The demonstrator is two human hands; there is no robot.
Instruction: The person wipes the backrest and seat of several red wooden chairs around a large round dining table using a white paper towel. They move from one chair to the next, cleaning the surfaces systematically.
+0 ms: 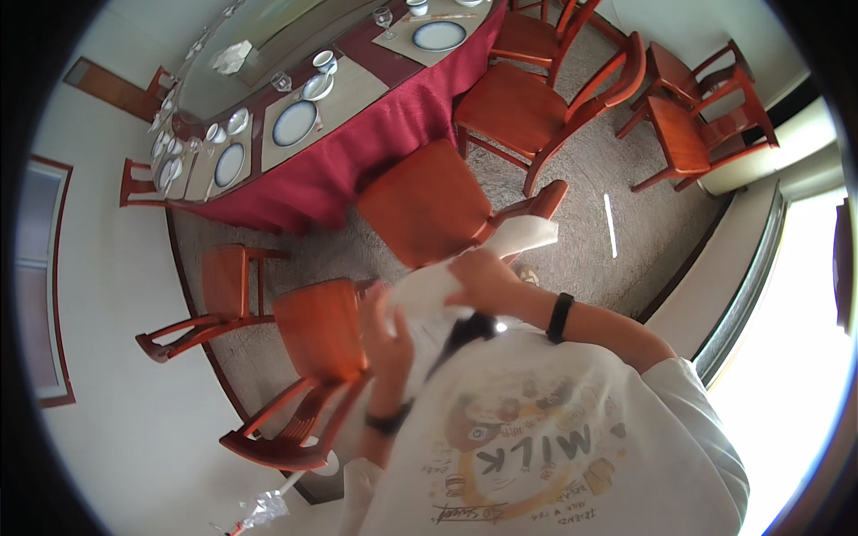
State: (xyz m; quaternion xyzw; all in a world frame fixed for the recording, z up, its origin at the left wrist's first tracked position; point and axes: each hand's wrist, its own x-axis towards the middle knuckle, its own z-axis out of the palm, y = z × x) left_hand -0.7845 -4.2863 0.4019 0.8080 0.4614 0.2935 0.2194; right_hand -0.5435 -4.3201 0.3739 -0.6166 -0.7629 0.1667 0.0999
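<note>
A white cloth [429, 288] lies between my two hands, in front of my body. My right hand [486, 281] grips the cloth, and part of it sticks out beyond this hand over the back of a red wooden chair [429, 201]. At the cloth's other end is my left hand [389, 335], blurred, with thumb and fingers apart; whether it holds an edge of the cloth cannot be told. Both wrists wear dark bands. The chair faces a table with a dark red tablecloth [409, 127].
Blue-rimmed plates [295, 124], bowls, cups and stemmed glasses [281, 82] stand on the table around a glass turntable [221, 67]. Other wooden chairs stand left [322, 328] and right [516, 107]. A bright window [784, 375] is at the right, and a cleaning tool with a white handle [291, 481] at lower left.
</note>
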